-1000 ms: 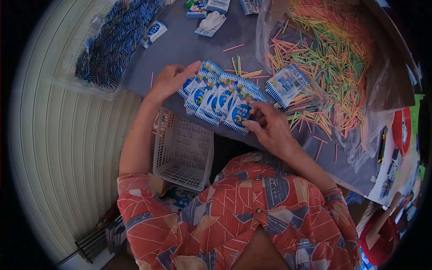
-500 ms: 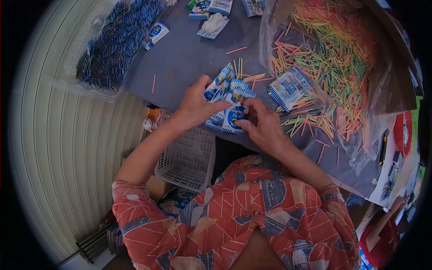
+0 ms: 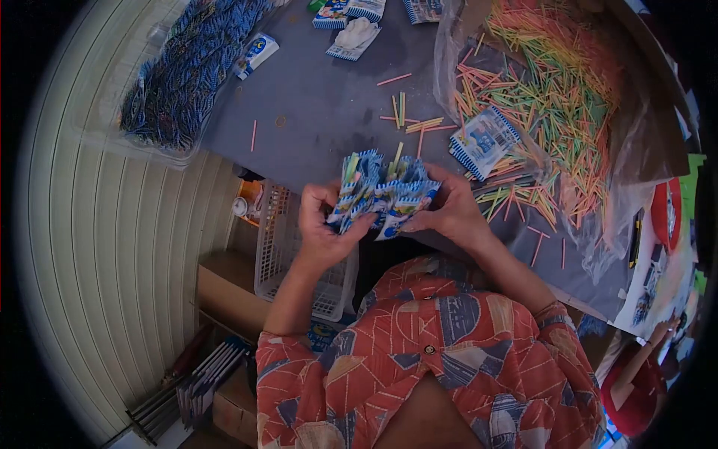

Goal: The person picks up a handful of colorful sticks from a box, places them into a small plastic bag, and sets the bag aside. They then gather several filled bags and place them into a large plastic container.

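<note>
Both of my hands hold a bunch of small blue-and-white packets [image 3: 385, 196] at the table's near edge. My left hand [image 3: 321, 228] is closed round the bunch's left side, thumb across the front. On the opposite side my right hand [image 3: 455, 215] grips the packets between thumb and fingers. A yellow-green stick [image 3: 397, 154] pokes up from the bunch. Beyond it, several loose coloured sticks [image 3: 423, 126] lie on the grey table cover [image 3: 321, 97]. To the right of my right hand sits a stack of similar packets [image 3: 485, 142].
A large heap of coloured sticks [image 3: 553, 112] spills from a clear plastic bag [image 3: 624, 202]. At the left stands a clear tub [image 3: 173, 157] of blue strips. A white basket [image 3: 323, 303] sits below the table edge. Another person's arm [image 3: 636, 370] shows at lower right.
The packets have come up off the table and toward me, gathered into an upright bunch between both hands. My left hand has moved down, and my right hand now grips the bunch's right side.
</note>
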The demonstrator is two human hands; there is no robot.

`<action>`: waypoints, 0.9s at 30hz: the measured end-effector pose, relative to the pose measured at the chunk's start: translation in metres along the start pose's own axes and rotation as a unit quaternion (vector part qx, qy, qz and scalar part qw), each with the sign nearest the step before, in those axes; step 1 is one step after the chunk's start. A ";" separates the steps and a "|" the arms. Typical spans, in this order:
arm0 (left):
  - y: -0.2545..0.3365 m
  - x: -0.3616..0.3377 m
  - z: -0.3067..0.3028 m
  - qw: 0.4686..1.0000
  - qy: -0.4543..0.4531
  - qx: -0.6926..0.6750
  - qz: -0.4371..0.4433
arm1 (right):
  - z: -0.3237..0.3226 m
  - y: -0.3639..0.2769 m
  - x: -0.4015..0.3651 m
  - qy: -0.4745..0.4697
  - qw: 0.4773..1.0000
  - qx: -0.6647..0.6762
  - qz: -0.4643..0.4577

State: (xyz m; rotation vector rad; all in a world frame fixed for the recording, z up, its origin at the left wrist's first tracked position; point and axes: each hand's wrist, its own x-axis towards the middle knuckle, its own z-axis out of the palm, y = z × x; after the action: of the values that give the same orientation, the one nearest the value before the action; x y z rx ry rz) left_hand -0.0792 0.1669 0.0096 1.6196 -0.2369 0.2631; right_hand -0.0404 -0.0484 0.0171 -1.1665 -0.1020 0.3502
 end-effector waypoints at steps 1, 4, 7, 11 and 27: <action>0.003 0.001 0.002 1.000 0.001 -0.002 0.001 | -0.003 -0.011 0.000 -0.046 0.998 -0.030 0.032; 0.020 0.009 0.004 0.990 -0.026 0.043 0.135 | -0.007 -0.027 0.000 -0.099 0.987 -0.125 -0.037; 0.031 0.033 0.000 0.965 -0.092 -0.052 0.241 | 0.005 -0.046 0.008 -0.116 0.948 -0.224 -0.196; 0.009 0.062 0.001 0.947 -0.148 -0.077 0.276 | 0.005 -0.041 0.012 -0.154 0.975 -0.020 -0.158; -0.031 0.067 -0.004 0.966 -0.209 -0.018 0.149 | -0.001 0.007 0.032 -0.148 0.967 -0.179 -0.106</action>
State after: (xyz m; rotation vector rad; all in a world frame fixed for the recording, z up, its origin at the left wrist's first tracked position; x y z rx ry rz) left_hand -0.0061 0.1736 0.0011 1.5889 -0.8094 0.1406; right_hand -0.0112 -0.0363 0.0076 -1.4382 -0.5663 0.3211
